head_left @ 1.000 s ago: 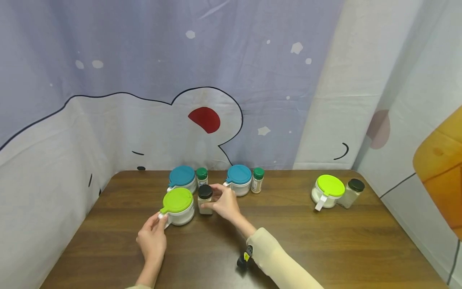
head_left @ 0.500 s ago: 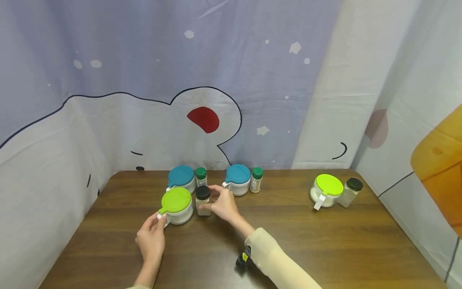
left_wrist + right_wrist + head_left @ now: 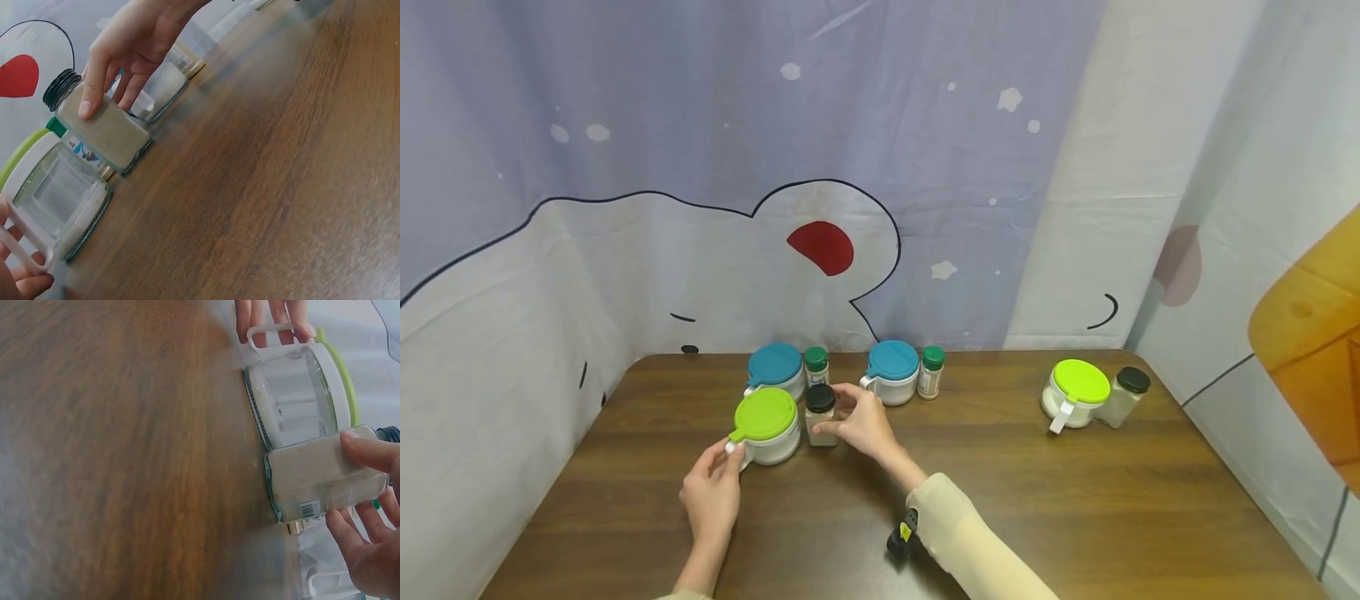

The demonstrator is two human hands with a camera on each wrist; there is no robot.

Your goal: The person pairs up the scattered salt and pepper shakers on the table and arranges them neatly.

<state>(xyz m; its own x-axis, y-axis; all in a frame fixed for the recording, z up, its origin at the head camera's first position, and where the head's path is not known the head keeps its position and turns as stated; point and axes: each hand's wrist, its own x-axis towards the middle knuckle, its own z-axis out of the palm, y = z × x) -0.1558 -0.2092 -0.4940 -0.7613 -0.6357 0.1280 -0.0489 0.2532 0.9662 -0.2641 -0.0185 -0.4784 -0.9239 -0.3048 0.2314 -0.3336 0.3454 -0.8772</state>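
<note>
In the head view my left hand (image 3: 711, 492) holds the white handle of a glass seasoning pot with a lime-green lid (image 3: 765, 415). The left wrist view shows my fingertips around that handle (image 3: 32, 240). White contents lie low in the pot. My right hand (image 3: 867, 423) grips a square glass spice jar (image 3: 325, 475) with a black cap (image 3: 820, 398), thumb on one side and fingers on the other. Beige powder fills most of this jar. It stands upright on the table, close against the right side of the green-lidded pot.
Behind stand two blue-lidded pots (image 3: 775, 364) (image 3: 892, 361) and two green-capped spice bottles (image 3: 816, 360) (image 3: 931, 373). Another green-lidded pot (image 3: 1078, 392) and black-capped jar (image 3: 1123, 398) stand at the right of the wooden table (image 3: 1045, 508). A printed curtain (image 3: 955, 167) hangs behind.
The spice jar in my right hand has shifted slightly left, narrowing its gap to the green-lidded pot. My left hand keeps its hold on the handle. The head view has drifted a little.
</note>
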